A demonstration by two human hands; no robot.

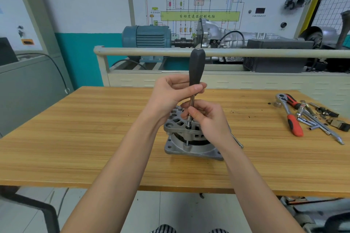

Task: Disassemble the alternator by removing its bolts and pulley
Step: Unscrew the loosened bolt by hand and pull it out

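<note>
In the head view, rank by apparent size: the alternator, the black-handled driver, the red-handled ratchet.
1. Grey metal alternator, largest.
2. Black-handled nut driver and red-handled ratchet wrench look similar in length; unranked.

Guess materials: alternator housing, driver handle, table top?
Alternator housing: likely cast aluminium, judging by its dull grey matte surface. Driver handle: black, matte, probably plastic or rubber. Table top: wood-grain pattern, smooth, possibly laminate rather than solid wood.
</note>
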